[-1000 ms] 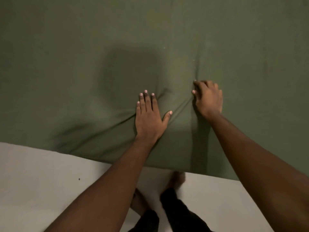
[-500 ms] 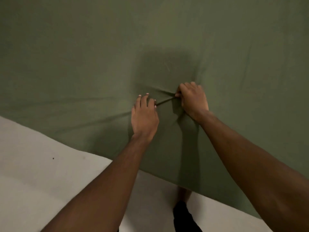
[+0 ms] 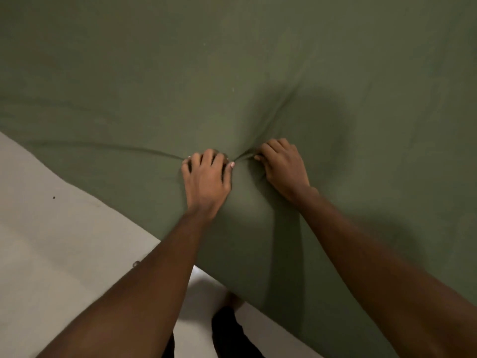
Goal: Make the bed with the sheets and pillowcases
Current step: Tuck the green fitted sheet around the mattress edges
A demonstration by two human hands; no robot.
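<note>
A person's left hand (image 3: 206, 177) and right hand (image 3: 284, 169), apart on the green sheet (image 3: 232, 60) a second ago with the left lying flat, now sit close together. Their fingers are curled, each gripping cloth and raising a taut ridge between them. Creases run outward from both hands across the sheet, which spreads ahead and drapes toward the pale floor (image 3: 51, 254) beneath the arms. Smoothing has likely given way to tugging out slack.

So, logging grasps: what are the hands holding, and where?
The left hand and right hand each pinch a fold of the green sheet near its draped edge.
</note>
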